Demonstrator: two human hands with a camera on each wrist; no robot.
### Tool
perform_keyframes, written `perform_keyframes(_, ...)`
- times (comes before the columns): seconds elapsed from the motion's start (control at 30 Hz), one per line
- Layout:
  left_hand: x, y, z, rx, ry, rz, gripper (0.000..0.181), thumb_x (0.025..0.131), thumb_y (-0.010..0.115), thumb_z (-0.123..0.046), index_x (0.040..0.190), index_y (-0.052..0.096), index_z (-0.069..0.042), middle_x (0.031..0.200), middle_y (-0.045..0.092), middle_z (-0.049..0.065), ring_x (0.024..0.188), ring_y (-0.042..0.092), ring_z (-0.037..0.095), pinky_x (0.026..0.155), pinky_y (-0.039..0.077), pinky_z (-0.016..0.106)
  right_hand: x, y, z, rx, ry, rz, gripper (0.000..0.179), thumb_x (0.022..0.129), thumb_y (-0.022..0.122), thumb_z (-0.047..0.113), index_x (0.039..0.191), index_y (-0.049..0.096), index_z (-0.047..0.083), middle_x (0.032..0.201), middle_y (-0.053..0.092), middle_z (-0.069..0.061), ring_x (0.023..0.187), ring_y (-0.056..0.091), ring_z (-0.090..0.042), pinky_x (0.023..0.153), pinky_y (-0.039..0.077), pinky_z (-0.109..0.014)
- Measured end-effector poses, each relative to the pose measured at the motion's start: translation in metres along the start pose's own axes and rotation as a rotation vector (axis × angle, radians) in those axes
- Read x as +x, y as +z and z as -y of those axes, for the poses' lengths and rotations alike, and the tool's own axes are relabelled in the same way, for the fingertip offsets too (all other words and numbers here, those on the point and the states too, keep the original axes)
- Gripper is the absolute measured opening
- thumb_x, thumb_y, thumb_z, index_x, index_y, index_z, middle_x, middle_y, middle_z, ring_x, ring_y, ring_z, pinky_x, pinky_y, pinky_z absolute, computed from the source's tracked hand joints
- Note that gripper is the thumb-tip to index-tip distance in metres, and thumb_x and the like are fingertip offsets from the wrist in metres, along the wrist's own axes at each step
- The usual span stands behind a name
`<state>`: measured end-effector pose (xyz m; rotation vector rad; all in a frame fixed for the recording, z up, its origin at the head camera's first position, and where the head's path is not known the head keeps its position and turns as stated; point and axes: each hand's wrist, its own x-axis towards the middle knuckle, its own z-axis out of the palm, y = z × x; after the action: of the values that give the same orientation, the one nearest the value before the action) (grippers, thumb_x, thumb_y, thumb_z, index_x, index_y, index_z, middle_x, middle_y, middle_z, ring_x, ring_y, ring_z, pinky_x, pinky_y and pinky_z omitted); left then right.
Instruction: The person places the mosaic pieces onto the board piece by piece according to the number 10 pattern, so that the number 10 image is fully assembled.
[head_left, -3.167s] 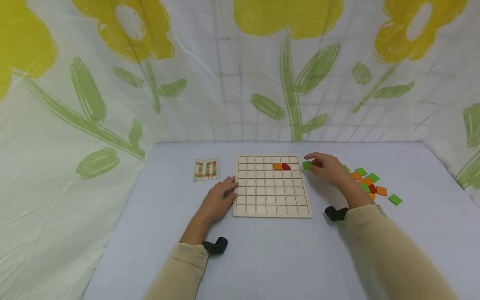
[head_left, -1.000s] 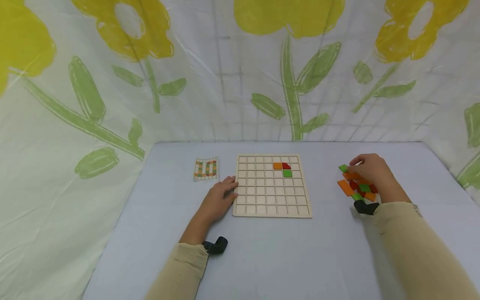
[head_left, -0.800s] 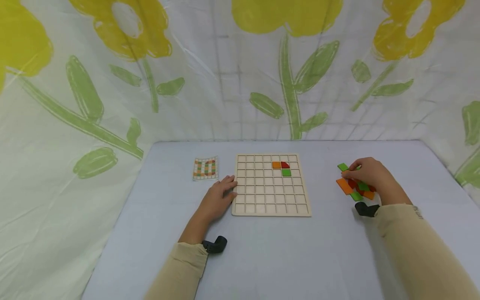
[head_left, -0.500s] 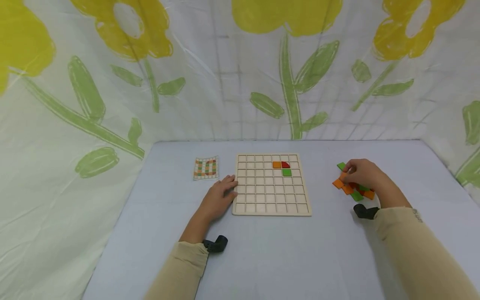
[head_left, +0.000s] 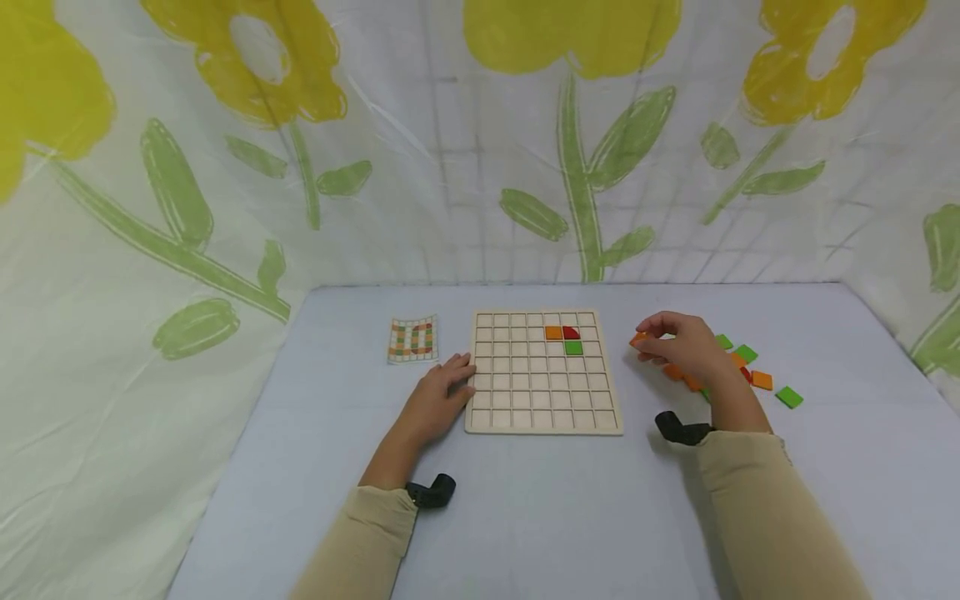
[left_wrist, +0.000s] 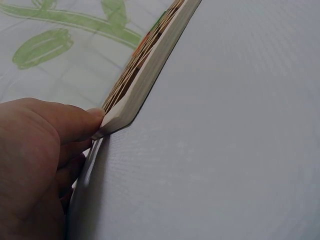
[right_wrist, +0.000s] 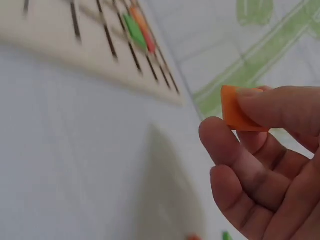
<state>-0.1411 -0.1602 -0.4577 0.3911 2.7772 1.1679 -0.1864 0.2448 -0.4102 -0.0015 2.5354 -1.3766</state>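
Note:
A wooden grid board (head_left: 525, 383) lies on the table. In its upper right cells sit an orange square tile (head_left: 553, 332), a red rounded tile (head_left: 572, 332) and, below the red one, a green square tile (head_left: 573, 347). My left hand (head_left: 437, 400) rests against the board's left edge, the thumb touching its near corner in the left wrist view. To the right of the board, my right hand (head_left: 686, 346) pinches another orange tile (right_wrist: 237, 112) between thumb and fingers, above the table.
Several loose orange, green and red tiles lie behind the right hand, among them an orange tile (head_left: 762, 381) and a green tile (head_left: 789, 397). A small printed pattern card (head_left: 412, 340) lies left of the board. A flowered curtain (head_left: 375, 242) hangs behind the table.
A green tile went from the right hand onto the board, below the red one. The right hand then reached into the pile and moved left with an orange tile. The left hand stayed put.

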Motion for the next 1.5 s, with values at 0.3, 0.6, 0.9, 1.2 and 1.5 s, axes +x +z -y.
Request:
perform_keyframes(0.3, -0.001, 0.004, 0.001, -0.003, -0.009, -0.005, 0.041, 0.098, 0.061, -0.021, 0.137, 0.059, -0.012, 0.155, 0.042, 0.001, 0.148, 0.03, 0.02, 0.125, 0.016, 0.045, -0.001, 0.047, 0.017, 0.181, 0.01, -0.074, 0.035, 0.096, 0.063, 0.019, 0.129, 0.064, 0.007, 0.124, 0.061, -0.013, 0.091, 0.065, -0.017, 0.078, 0.057, -0.021)
perform_keyframes(0.6, 0.0, 0.003, -0.001, -0.004, -0.002, -0.009, 0.04, 0.098, 0.061, -0.022, 0.137, 0.059, -0.012, 0.154, 0.042, -0.001, 0.148, 0.03, 0.018, 0.125, 0.016, 0.042, 0.003, 0.072, 0.024, 0.083, 0.041, -0.064, 0.031, 0.092, 0.068, 0.022, 0.12, 0.069, 0.008, 0.116, 0.068, -0.012, 0.1, 0.059, -0.022, 0.083, 0.052, -0.025)
perform_keyframes(0.9, 0.001, 0.001, 0.0, 0.011, -0.01, -0.012, 0.041, 0.098, 0.061, -0.023, 0.139, 0.058, -0.013, 0.155, 0.041, -0.002, 0.148, 0.029, 0.017, 0.125, 0.016, 0.043, 0.006, 0.086, 0.031, -0.122, 0.041, -0.088, 0.028, 0.094, 0.065, 0.025, 0.116, 0.071, 0.009, 0.117, 0.067, -0.014, 0.104, 0.057, -0.028, 0.088, 0.051, -0.04)
perform_keyframes(1.2, 0.003, 0.001, 0.002, 0.02, -0.021, 0.001, 0.042, 0.099, 0.06, -0.025, 0.14, 0.057, -0.015, 0.156, 0.039, -0.005, 0.148, 0.028, 0.014, 0.125, 0.015, 0.043, 0.007, 0.092, 0.031, -0.199, 0.027, -0.091, 0.024, 0.095, 0.064, 0.026, 0.112, 0.073, 0.012, 0.116, 0.069, -0.011, 0.103, 0.06, -0.026, 0.089, 0.052, -0.041)
perform_keyframes(1.5, 0.002, 0.002, 0.002, 0.014, -0.013, 0.006, 0.041, 0.099, 0.06, -0.024, 0.139, 0.057, -0.014, 0.156, 0.04, -0.002, 0.149, 0.028, 0.017, 0.125, 0.015, 0.044, 0.004, 0.086, 0.023, -0.183, 0.001, -0.083, 0.025, 0.096, 0.064, 0.032, 0.112, 0.073, 0.015, 0.105, 0.068, -0.008, 0.095, 0.056, -0.025, 0.077, 0.049, -0.033)
